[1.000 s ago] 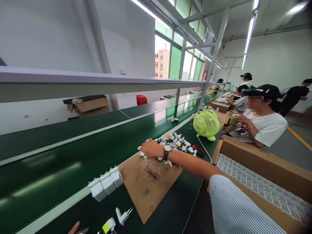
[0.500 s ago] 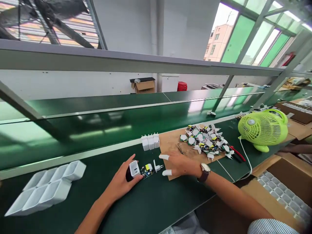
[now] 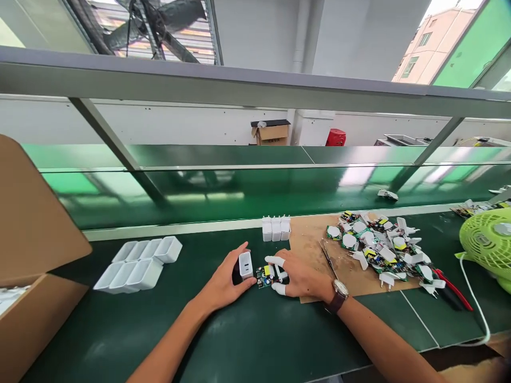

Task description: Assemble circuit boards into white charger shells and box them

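Observation:
My left hand [image 3: 223,282] is closed around a white charger shell [image 3: 245,264] standing on a dark base on the green table. My right hand [image 3: 300,277], with white finger cots and a wristwatch, pinches a small green circuit board [image 3: 265,276] with a white plug part, right next to the shell. Three assembled white chargers [image 3: 275,229] stand in a row just beyond, near the belt edge. A heap of circuit boards and white plug caps [image 3: 379,249] lies on a brown cardboard mat [image 3: 311,242] to the right.
Several empty white shells [image 3: 139,260] lie in rows at the left. An open cardboard box [image 3: 27,276] stands at far left. A lime-green fan [image 3: 487,244] with a white cable and red-handled pliers [image 3: 453,290] sit at the right. The green conveyor belt [image 3: 239,191] runs behind.
The view has swung left from the co-workers to my own spot. My right hand has come back from the parts heap to the board beside the shell in my left hand.

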Action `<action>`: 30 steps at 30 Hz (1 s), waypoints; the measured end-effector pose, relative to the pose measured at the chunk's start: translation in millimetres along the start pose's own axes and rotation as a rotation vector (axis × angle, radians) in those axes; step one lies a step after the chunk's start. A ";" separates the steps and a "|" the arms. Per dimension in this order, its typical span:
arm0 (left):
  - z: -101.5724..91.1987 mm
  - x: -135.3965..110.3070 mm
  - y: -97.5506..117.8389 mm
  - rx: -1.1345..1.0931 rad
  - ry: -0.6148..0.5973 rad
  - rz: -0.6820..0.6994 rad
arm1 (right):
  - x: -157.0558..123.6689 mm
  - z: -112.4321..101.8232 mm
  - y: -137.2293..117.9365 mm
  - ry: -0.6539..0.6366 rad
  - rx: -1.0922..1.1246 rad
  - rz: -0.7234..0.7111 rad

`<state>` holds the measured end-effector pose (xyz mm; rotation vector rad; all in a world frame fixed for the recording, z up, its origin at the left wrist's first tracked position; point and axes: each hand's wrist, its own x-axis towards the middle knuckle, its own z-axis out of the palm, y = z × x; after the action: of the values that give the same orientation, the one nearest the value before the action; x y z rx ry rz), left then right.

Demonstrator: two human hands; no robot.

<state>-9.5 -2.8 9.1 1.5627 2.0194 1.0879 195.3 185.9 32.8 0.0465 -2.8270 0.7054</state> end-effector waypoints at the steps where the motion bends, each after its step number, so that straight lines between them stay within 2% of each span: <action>1: -1.0 -0.5 0.7 -0.003 0.000 0.012 | -1.6 1.4 -0.2 0.029 0.011 -0.013; 7: -7.0 -2.2 6.5 0.023 0.027 0.109 | -7.8 1.1 -3.2 0.202 0.050 0.000; 13: -6.5 0.5 28.6 0.178 0.306 0.454 | -9.6 -3.1 -14.4 0.412 0.086 -0.144; 15: -4.4 1.5 36.5 0.189 0.367 0.528 | -9.7 -2.5 -18.6 0.453 0.117 -0.177; 20: -1.4 2.2 46.4 0.152 0.406 0.579 | -9.4 0.2 -23.1 0.460 0.161 -0.193; 30: -2.7 2.0 48.5 0.170 0.444 0.596 | -6.3 2.5 -23.3 0.423 0.178 -0.158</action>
<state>19.7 2.5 47.7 2.2657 1.9910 1.6343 202.8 164.0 40.0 0.1321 -2.3266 0.8190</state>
